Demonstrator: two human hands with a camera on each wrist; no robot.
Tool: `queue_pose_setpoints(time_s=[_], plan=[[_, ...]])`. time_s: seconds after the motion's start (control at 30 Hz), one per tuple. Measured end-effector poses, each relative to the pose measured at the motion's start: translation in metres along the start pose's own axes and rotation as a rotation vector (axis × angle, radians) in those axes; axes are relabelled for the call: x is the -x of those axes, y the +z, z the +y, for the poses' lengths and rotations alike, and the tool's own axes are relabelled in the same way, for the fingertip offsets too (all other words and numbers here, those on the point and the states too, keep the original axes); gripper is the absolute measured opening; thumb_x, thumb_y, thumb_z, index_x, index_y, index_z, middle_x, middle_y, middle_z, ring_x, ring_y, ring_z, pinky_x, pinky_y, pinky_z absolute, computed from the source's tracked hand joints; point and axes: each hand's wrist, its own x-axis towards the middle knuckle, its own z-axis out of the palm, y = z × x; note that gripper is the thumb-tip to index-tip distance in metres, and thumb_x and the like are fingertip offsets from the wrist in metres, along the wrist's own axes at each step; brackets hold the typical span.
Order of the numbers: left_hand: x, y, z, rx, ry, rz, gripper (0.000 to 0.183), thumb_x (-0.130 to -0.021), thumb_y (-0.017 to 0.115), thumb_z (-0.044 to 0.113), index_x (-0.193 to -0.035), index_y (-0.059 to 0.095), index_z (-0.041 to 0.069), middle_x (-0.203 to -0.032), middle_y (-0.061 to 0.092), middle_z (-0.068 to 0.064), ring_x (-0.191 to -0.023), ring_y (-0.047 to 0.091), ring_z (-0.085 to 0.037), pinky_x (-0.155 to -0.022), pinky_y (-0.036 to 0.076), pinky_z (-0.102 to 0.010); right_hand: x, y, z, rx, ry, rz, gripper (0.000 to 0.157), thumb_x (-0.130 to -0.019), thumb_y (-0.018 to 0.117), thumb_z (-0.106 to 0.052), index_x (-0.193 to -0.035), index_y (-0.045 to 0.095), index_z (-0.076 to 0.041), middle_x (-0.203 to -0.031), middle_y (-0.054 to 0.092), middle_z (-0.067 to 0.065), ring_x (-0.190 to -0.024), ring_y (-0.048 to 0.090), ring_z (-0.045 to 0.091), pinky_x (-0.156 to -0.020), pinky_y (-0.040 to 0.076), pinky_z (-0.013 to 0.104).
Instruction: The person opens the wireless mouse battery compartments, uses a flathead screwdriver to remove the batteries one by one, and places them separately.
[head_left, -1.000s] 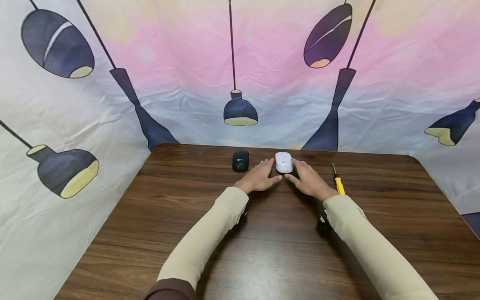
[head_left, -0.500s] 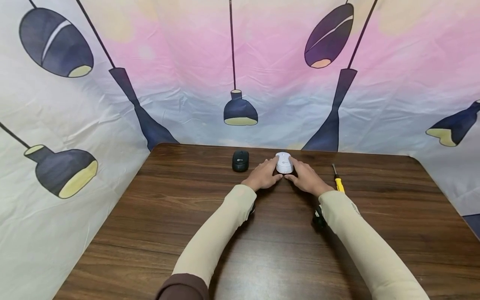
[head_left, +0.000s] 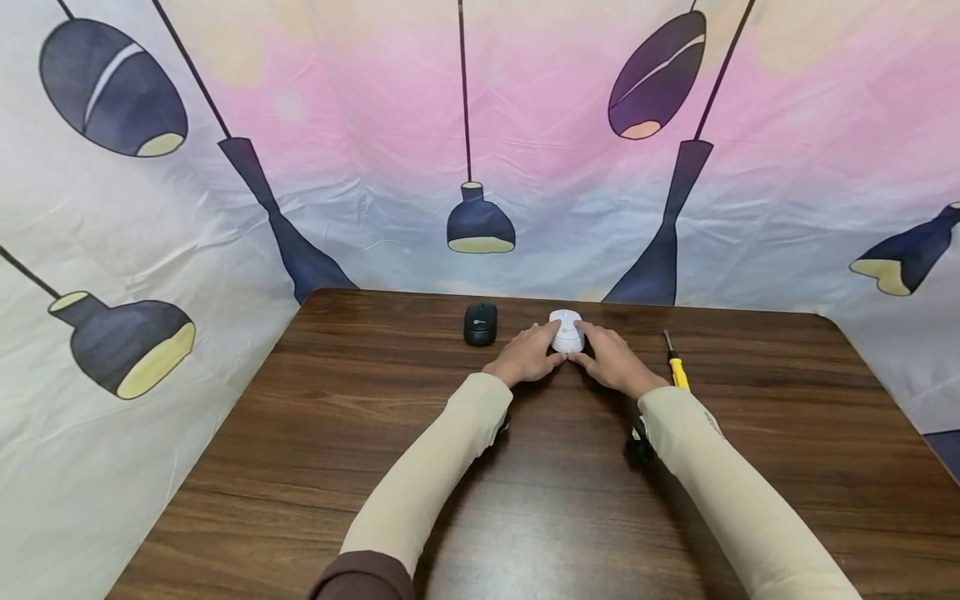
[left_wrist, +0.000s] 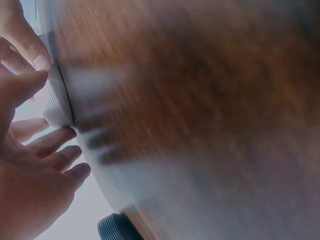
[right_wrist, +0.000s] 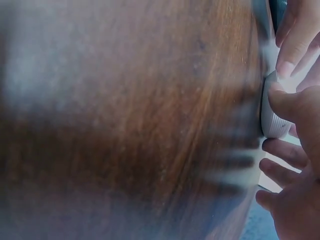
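Note:
A white computer mouse (head_left: 567, 342) lies on the brown wooden table near its back edge. My left hand (head_left: 525, 353) holds its left side and my right hand (head_left: 612, 360) its right side. Both thumbs meet at the rear end of the mouse, while the index fingers reach up to its top. In the left wrist view the ribbed side of the white mouse (left_wrist: 59, 107) shows behind the thumb, with the other fingers spread beside it. From the right wrist, the mouse's side (right_wrist: 272, 120) appears between thumb and fingers, low on the tabletop.
To the left stands a black computer mouse (head_left: 480, 324), a short way from my left hand. A yellow-handled screwdriver (head_left: 678, 372) lies to the right, beyond my right wrist. A printed cloth (head_left: 375, 225) hangs right behind the table's back edge.
Both hands have closed in from either side and now hold the white mouse, fingers on its top. It has shifted very slightly toward me. The black mouse and screwdriver have stayed put.

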Motion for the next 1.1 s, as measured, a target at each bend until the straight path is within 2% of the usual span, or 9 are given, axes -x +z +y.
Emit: queue_pose_setpoints(time_s=[0.27,0.63,0.8,0.97,1.1], plan=[[0.006,-0.002,-0.002,0.0,0.004,-0.001,0.062,-0.106,0.057,0.03,-0.159,0.031,0.01,-0.161,0.035,-0.012,-0.149,0.03,-0.03,-0.123,0.032,-0.046,0.005,-0.001,-0.004,0.02,-0.004,0.003,0.063,-0.1,0.067,-0.018,-0.15,0.038,0.009,-0.148,0.044,0.032,-0.136,0.043,0.047,-0.112,0.039,0.063],[0.02,-0.002,-0.004,0.013,0.013,0.002,0.056,-0.104,0.061,0.028,-0.153,0.041,0.01,-0.157,0.042,-0.011,-0.149,0.028,-0.033,-0.124,0.03,-0.046,0.015,0.003,-0.01,0.045,-0.041,0.0,0.065,-0.097,0.071,-0.016,-0.148,0.04,0.01,-0.141,0.049,0.033,-0.129,0.047,0.049,-0.107,0.044,0.063],[0.026,-0.002,-0.005,0.005,0.023,0.0,0.053,-0.102,0.064,0.029,-0.148,0.045,0.01,-0.15,0.049,-0.012,-0.147,0.033,-0.033,-0.121,0.035,-0.047,0.021,0.006,-0.011,0.044,-0.029,-0.019,0.071,-0.095,0.074,-0.019,-0.15,0.039,0.009,-0.137,0.05,0.032,-0.125,0.047,0.048,-0.103,0.046,0.062],[0.031,-0.003,-0.005,-0.002,0.035,-0.004,0.05,-0.101,0.066,0.029,-0.143,0.047,0.011,-0.144,0.054,-0.011,-0.143,0.04,-0.032,-0.116,0.042,-0.048,0.025,0.006,-0.013,0.04,-0.021,-0.03,0.069,-0.094,0.075,-0.018,-0.149,0.041,0.009,-0.131,0.052,0.03,-0.12,0.049,0.046,-0.1,0.048,0.06],[0.036,-0.005,-0.004,-0.011,0.041,-0.008,0.048,-0.099,0.069,0.029,-0.139,0.049,0.012,-0.138,0.058,-0.01,-0.137,0.047,-0.031,-0.109,0.048,-0.046,0.026,0.005,-0.015,0.038,-0.031,-0.033,0.068,-0.093,0.077,-0.017,-0.146,0.045,0.01,-0.133,0.053,0.031,-0.124,0.048,0.048,-0.102,0.047,0.061]])
